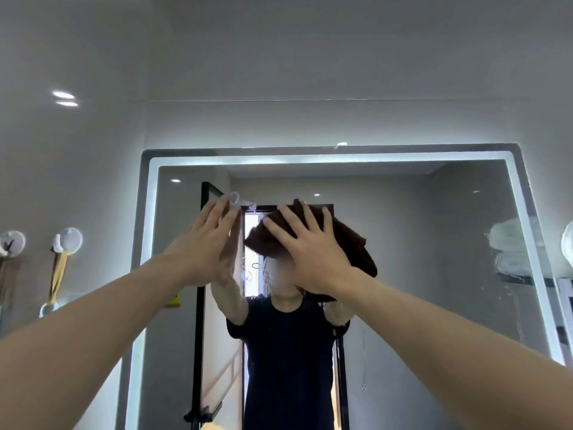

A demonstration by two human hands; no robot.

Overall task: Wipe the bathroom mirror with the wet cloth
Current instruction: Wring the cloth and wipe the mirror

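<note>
The bathroom mirror (418,243) fills the lower middle of the view, framed by a lit white strip. My right hand (310,249) presses a dark brown cloth (353,243) flat against the glass in the upper middle of the mirror, fingers spread over it. My left hand (207,243) rests flat on the glass just left of the cloth, fingers together and holding nothing. Both arms reach up from the bottom corners. Wet streaks and drops show on the glass at the right side.
Suction hooks (69,240) with hanging items sit on the white wall left of the mirror. The mirror reflects a person in a dark shirt, a black door frame, and folded white towels (508,246) at the right.
</note>
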